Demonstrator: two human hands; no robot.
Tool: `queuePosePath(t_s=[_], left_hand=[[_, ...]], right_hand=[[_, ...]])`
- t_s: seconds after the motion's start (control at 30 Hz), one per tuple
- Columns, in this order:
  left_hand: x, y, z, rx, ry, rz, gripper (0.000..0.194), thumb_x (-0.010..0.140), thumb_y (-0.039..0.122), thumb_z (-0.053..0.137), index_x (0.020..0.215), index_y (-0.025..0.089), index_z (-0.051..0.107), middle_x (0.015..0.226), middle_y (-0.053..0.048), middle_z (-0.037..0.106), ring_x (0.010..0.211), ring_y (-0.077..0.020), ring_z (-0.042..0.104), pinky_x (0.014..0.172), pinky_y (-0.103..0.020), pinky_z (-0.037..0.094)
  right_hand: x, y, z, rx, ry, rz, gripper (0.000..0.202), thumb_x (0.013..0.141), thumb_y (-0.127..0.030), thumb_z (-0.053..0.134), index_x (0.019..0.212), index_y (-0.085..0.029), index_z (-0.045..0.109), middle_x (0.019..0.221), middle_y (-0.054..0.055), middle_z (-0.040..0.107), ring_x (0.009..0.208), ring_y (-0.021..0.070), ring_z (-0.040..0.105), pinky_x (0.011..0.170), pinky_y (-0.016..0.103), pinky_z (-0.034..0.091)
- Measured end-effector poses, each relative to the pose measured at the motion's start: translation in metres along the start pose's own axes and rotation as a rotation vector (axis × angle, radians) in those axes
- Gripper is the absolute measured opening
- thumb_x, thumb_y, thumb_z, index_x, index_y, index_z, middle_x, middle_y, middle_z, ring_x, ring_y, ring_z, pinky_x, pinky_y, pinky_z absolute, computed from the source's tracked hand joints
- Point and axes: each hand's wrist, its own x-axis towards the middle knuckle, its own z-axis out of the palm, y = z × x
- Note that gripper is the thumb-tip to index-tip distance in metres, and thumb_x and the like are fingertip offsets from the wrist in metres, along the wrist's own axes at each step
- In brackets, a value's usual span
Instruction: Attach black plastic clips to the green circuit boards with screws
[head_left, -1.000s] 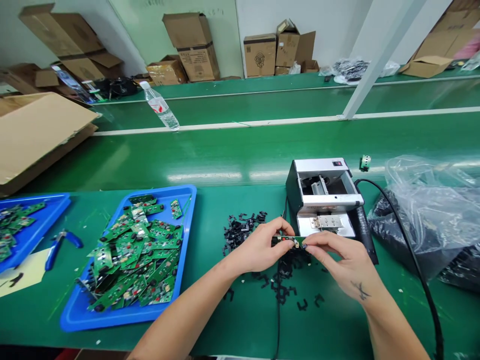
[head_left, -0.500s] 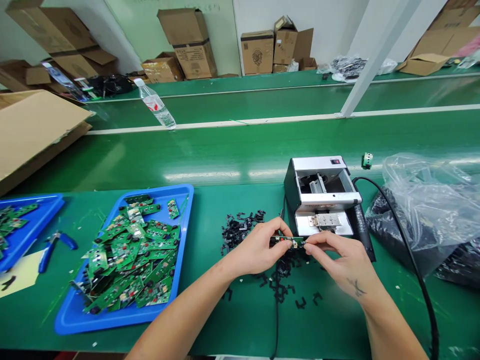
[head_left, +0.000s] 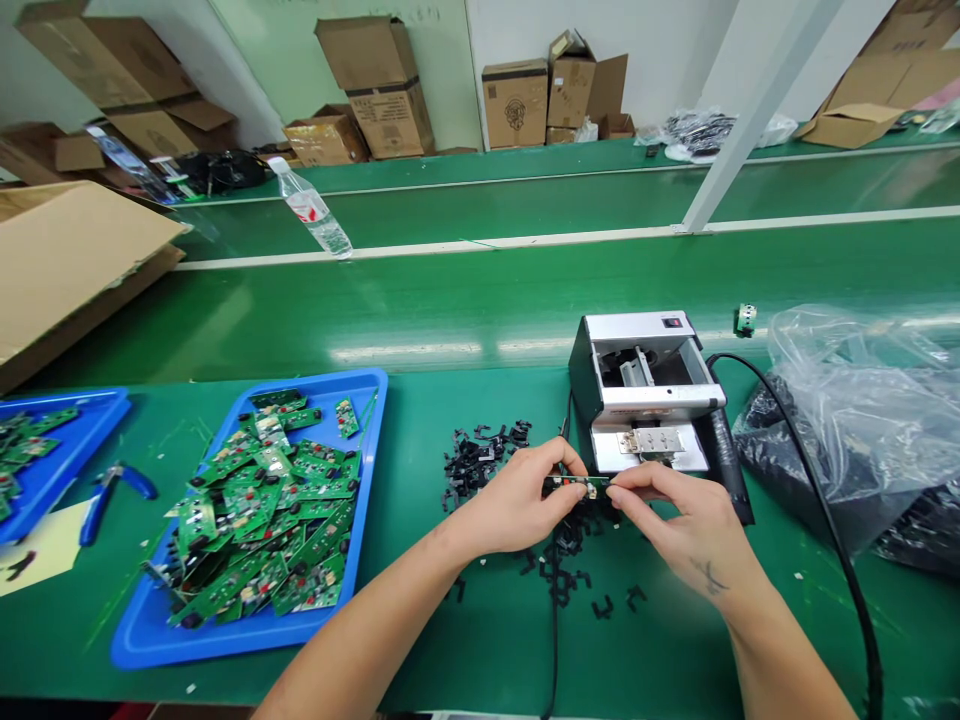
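My left hand (head_left: 531,492) pinches a small green circuit board (head_left: 598,487) between thumb and fingers, level above the bench. The thumb and forefinger of my right hand (head_left: 675,515) are closed at the board's right end; whether they also hold a small black part there is hidden. Beneath and beside the hands lie loose black plastic clips (head_left: 484,455), with several scattered nearer the front. Just behind my right hand stands a silver and black bench machine (head_left: 645,395) with a metal plate on its front.
Left of my arms, a blue tray (head_left: 375,440) is heaped with circuit boards; another blue tray (head_left: 112,408) and blue-handled cutters (head_left: 112,495) lie further left. At right are a black cable (head_left: 817,490) and plastic bags (head_left: 847,400) of black parts. Behind runs a green belt (head_left: 480,300).
Both hands keep their hold on the circuit board, almost unmoved. On the green belt behind the machine, a small board has shifted slightly to the right.
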Motion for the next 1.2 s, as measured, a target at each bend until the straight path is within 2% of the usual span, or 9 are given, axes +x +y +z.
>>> queuePosePath(t_s=[0.2, 0.4, 0.53, 0.73, 0.93, 1.0, 1.1, 1.17, 1.2], left_hand=[[0.001, 0.002, 0.000, 0.038, 0.032, 0.081, 0.018, 0.102, 0.028, 0.048, 0.094, 0.019, 0.062, 0.089, -0.001, 0.065, 0.081, -0.0151, 0.058, 0.075, -0.025, 0.042], [0.004, -0.002, 0.001, -0.001, 0.110, 0.201, 0.015, 0.100, 0.023, 0.053, 0.093, 0.019, 0.065, 0.094, -0.004, 0.067, 0.087, -0.0168, 0.061, 0.083, -0.028, 0.046], [0.011, -0.013, 0.004, -0.005, 0.151, 0.317, 0.017, 0.101, 0.024, 0.053, 0.093, 0.019, 0.067, 0.100, -0.007, 0.070, 0.095, -0.0188, 0.065, 0.089, -0.031, 0.050], [0.019, -0.036, 0.009, 0.294, 0.246, 0.554, 0.020, 0.103, 0.020, 0.049, 0.098, 0.020, 0.069, 0.112, -0.008, 0.073, 0.096, -0.0182, 0.065, 0.089, -0.035, 0.050], [0.016, -0.043, 0.013, 0.558, 0.242, 0.634, 0.031, 0.101, 0.013, 0.040, 0.108, 0.020, 0.069, 0.121, -0.010, 0.071, 0.098, -0.0213, 0.058, 0.085, -0.039, 0.055], [0.015, -0.045, 0.015, 0.605, 0.251, 0.647, 0.033, 0.100, 0.010, 0.039, 0.110, 0.020, 0.069, 0.122, -0.010, 0.070, 0.097, -0.0215, 0.057, 0.083, -0.039, 0.056], [0.015, -0.046, 0.016, 0.653, 0.260, 0.654, 0.034, 0.099, 0.008, 0.039, 0.109, 0.020, 0.069, 0.123, -0.009, 0.070, 0.094, -0.0214, 0.056, 0.080, -0.039, 0.056], [0.014, -0.045, 0.016, 0.679, 0.264, 0.655, 0.033, 0.098, 0.007, 0.040, 0.107, 0.020, 0.069, 0.125, -0.008, 0.070, 0.093, -0.0212, 0.055, 0.079, -0.038, 0.056], [0.014, -0.044, 0.016, 0.692, 0.268, 0.656, 0.033, 0.097, 0.006, 0.040, 0.106, 0.020, 0.069, 0.125, -0.007, 0.070, 0.092, -0.0210, 0.055, 0.079, -0.037, 0.055]], right_hand=[[0.001, -0.001, 0.003, -0.098, 0.063, -0.117, 0.010, 0.095, -0.024, 0.062, 0.086, -0.022, 0.067, 0.073, -0.002, 0.070, 0.060, 0.0116, 0.064, 0.060, 0.023, 0.051], [-0.003, 0.003, 0.008, -0.262, 0.154, -0.304, 0.009, 0.092, -0.012, 0.065, 0.094, -0.020, 0.064, 0.083, 0.002, 0.071, 0.076, 0.0149, 0.065, 0.074, 0.028, 0.049], [0.000, 0.002, 0.008, -0.412, 0.188, -0.375, 0.011, 0.090, -0.009, 0.065, 0.088, -0.020, 0.064, 0.083, 0.003, 0.072, 0.077, 0.0172, 0.063, 0.074, 0.030, 0.047], [0.003, 0.003, 0.007, -0.528, 0.196, -0.368, 0.010, 0.092, -0.011, 0.065, 0.088, -0.020, 0.068, 0.082, 0.003, 0.072, 0.075, 0.0175, 0.061, 0.075, 0.030, 0.046], [-0.002, 0.003, -0.001, -0.472, 0.143, -0.330, 0.011, 0.096, -0.017, 0.062, 0.098, -0.022, 0.072, 0.088, 0.003, 0.074, 0.080, 0.0169, 0.067, 0.080, 0.030, 0.051], [-0.003, 0.008, -0.016, -0.389, 0.217, -0.248, 0.012, 0.097, -0.023, 0.061, 0.099, -0.024, 0.072, 0.093, 0.003, 0.075, 0.083, 0.0178, 0.070, 0.083, 0.031, 0.053], [0.000, 0.027, -0.047, -0.519, 0.429, 0.190, 0.023, 0.096, -0.041, 0.058, 0.105, -0.026, 0.072, 0.091, 0.007, 0.077, 0.077, 0.0246, 0.071, 0.076, 0.039, 0.055], [0.005, 0.047, -0.062, -0.721, 0.285, 0.506, 0.042, 0.095, -0.055, 0.050, 0.114, -0.024, 0.071, 0.086, 0.012, 0.076, 0.066, 0.0319, 0.069, 0.065, 0.047, 0.052], [0.008, 0.057, -0.066, -0.741, 0.225, 0.536, 0.050, 0.092, -0.059, 0.051, 0.114, -0.019, 0.071, 0.083, 0.016, 0.076, 0.060, 0.0345, 0.067, 0.061, 0.050, 0.050]])
